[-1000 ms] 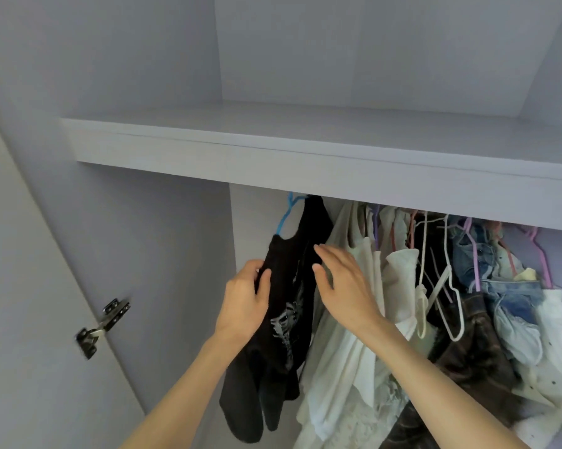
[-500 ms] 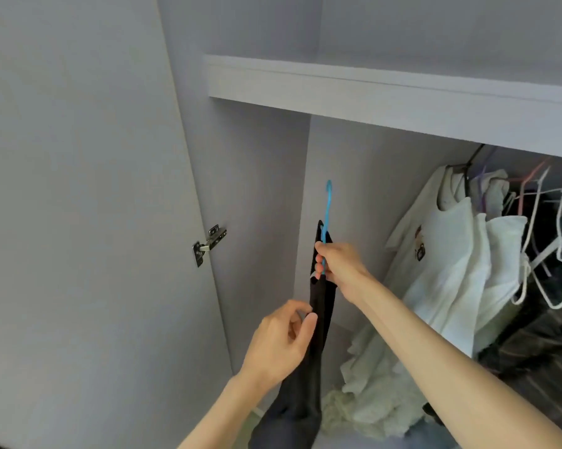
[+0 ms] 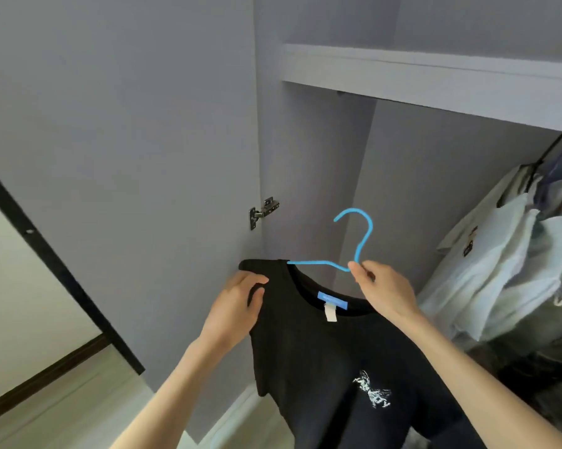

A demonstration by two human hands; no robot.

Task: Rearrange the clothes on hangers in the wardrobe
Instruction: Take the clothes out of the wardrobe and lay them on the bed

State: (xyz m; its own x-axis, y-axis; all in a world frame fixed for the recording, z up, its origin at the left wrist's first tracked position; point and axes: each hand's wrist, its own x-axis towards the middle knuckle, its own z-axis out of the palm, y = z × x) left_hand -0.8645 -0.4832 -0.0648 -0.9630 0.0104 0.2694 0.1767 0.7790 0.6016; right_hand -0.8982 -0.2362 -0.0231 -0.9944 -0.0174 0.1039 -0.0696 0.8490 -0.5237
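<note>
A black T-shirt [image 3: 325,354] with a white print and a blue neck label hangs on a blue hanger [image 3: 359,244], held out in front of the wardrobe, off the rail. My right hand [image 3: 381,291] pinches the hanger at the base of its hook. My left hand [image 3: 237,306] grips the shirt's left shoulder, thumb on top of the fabric. The hanger's right arm is hidden behind my right hand. White and pale garments [image 3: 506,264] hang inside the wardrobe at the right.
The open wardrobe door [image 3: 127,157] stands to the left, with a metal hinge [image 3: 263,212] on its inner edge. A shelf [image 3: 435,82] runs across above the hanging space. Dark clothes [image 3: 538,367] lie low at the right. Pale floor shows at lower left.
The shirt has come down off the rail and turned to face me. My right hand went from the hanging clothes to the hanger's neck; my left stays at the shirt's shoulder. The view swung left.
</note>
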